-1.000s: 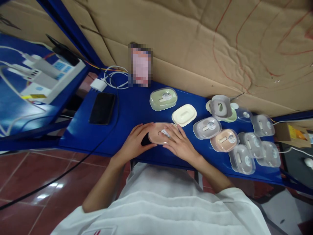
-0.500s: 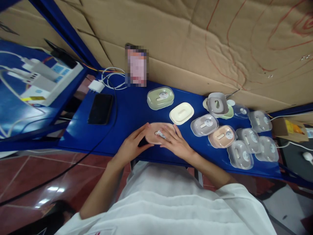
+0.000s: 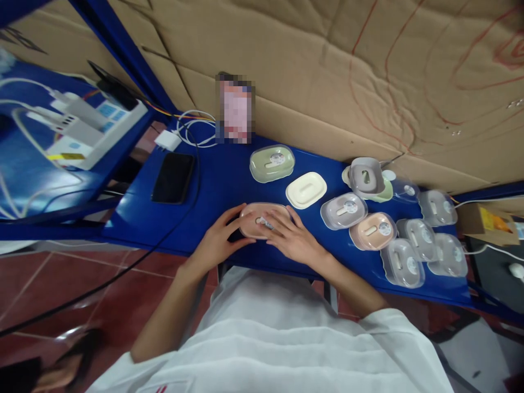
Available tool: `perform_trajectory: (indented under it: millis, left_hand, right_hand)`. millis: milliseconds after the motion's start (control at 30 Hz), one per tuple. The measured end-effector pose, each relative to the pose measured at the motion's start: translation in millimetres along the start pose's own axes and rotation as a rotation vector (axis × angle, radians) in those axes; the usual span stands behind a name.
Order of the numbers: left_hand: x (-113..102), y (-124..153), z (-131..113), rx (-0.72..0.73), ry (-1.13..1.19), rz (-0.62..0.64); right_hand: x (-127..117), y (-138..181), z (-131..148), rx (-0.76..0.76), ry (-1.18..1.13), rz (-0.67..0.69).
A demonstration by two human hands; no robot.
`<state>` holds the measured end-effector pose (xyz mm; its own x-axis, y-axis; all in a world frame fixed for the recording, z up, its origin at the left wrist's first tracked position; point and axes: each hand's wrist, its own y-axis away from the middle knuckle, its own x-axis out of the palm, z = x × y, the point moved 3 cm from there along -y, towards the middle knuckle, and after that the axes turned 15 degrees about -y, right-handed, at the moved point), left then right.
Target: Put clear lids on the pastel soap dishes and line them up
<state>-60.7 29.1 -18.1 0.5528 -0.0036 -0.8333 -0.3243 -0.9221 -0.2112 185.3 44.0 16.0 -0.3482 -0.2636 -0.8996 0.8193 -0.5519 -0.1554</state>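
A pink oval soap box (image 3: 257,217) with a small label on its lid lies on the blue table (image 3: 213,185) near the front edge. My left hand (image 3: 216,240) holds its left end, fingers curled along the side. My right hand (image 3: 291,239) rests flat on its right half, fingers spread over the lid. A dark object shows between my left hand and the box.
A green box (image 3: 272,162), a cream box (image 3: 306,189) and several grey, peach and clear boxes (image 3: 403,232) lie to the right. A black phone (image 3: 173,177), a white charger (image 3: 168,141) with cables and a power strip (image 3: 88,131) are at left. Cardboard backs the table.
Both hands stay on the pink box; it has shifted slightly left and away from me. The view has wobbled a little.
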Motion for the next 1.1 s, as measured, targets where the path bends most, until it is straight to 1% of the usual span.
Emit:
perform_trajectory:
  millis: [100, 233, 433, 567, 800, 1000, 1100]
  left_hand:
    - [2, 1, 1, 0.004, -0.012, 0.019]
    - [3, 2, 0, 0.024, -0.011, -0.015]
    - [1, 2, -2, 0.065, -0.011, -0.037]
    - [-1, 1, -3, 0.098, -0.014, -0.076]
    - [-1, 5, -5, 0.089, -0.022, -0.068]
    - [-3, 8, -5, 0.123, -0.055, -0.080]
    - [-3, 10, -5, 0.135, -0.101, -0.096]
  right_hand:
    - [4, 4, -2, -0.031, -0.003, -0.027]
    - [8, 8, -3, -0.041, -0.004, -0.062]
    - [13, 12, -1, 0.009, -0.016, -0.004]
    - [11, 12, 0, -0.020, 0.002, -0.008]
    - [5, 12, 1, -0.105, 0.055, -0.012]
    - [13, 14, -1, -0.065, 0.022, 0.030]
    - [14, 15, -2, -0.076, -0.007, 0.035]
